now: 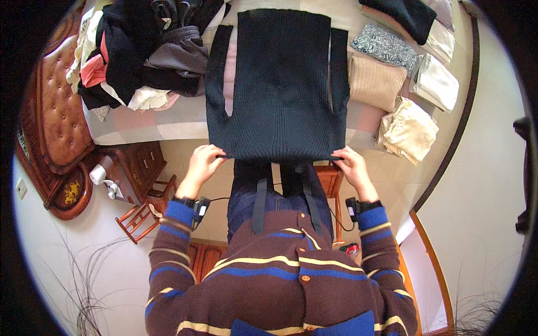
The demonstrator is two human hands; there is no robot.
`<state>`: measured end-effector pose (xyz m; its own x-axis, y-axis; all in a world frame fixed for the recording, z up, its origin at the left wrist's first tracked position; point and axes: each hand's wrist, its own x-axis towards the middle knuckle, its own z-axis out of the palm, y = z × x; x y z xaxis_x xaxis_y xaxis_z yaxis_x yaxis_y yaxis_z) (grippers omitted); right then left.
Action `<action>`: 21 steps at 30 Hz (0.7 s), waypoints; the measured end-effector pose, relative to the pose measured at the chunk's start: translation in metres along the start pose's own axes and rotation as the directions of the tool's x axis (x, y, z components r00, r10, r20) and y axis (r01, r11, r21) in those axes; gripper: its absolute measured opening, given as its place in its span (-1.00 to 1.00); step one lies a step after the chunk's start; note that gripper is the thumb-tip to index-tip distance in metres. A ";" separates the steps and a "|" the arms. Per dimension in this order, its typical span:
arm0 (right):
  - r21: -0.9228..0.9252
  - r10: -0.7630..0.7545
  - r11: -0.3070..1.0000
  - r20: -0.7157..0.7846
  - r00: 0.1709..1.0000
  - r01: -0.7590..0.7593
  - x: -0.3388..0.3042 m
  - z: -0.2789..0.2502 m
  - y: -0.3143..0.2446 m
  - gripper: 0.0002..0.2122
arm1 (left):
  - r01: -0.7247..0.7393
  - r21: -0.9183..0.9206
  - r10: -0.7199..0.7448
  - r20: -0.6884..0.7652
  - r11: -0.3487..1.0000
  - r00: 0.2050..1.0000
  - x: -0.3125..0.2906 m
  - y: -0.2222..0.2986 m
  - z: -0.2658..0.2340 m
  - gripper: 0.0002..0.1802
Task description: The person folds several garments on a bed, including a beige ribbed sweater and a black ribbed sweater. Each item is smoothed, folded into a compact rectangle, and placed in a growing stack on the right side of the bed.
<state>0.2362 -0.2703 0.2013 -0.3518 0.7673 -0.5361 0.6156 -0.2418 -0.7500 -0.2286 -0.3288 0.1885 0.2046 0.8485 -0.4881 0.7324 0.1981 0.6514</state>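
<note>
A black ribbed sweater [283,78] lies spread over the near edge of the bed, its two sleeves laid straight along its sides. My left hand [207,162] pinches its near left corner between thumb and fingers. At the near right corner, my right hand [352,167] grips the fabric the same way. Between my hands the near edge of the sweater is stretched out, just above my legs and past the bed's edge.
A loose heap of clothes [140,50] covers the bed [151,126] at left. Folded garments stand at right, among them a beige knit [376,83], a patterned grey piece [384,46] and a cream bundle [409,130]. A wooden nightstand [131,168] is at lower left.
</note>
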 end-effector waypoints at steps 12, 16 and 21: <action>0.144 -0.034 0.987 -0.270 0.962 0.076 0.046 -0.141 -0.147 -0.80 | -0.232 -0.308 0.184 -0.178 0.923 0.967 0.087 0.114 -0.213 -0.74; 0.081 -0.148 0.979 -0.351 0.925 0.187 0.164 -0.149 -0.124 -0.77 | -0.235 -0.205 0.179 -0.258 0.950 0.949 0.218 0.084 -0.207 -0.63; 0.168 -0.138 0.943 -0.588 0.797 0.287 0.301 -0.147 -0.067 -0.73 | -0.272 -0.189 0.156 -0.470 0.944 0.869 0.358 0.037 -0.177 -0.66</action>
<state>0.1927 0.0638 0.1471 0.0499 0.9941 -0.0960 0.3612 -0.1075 -0.9263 -0.2431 0.0690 0.1404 -0.0132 0.9987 -0.0496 0.5125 0.0493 0.8573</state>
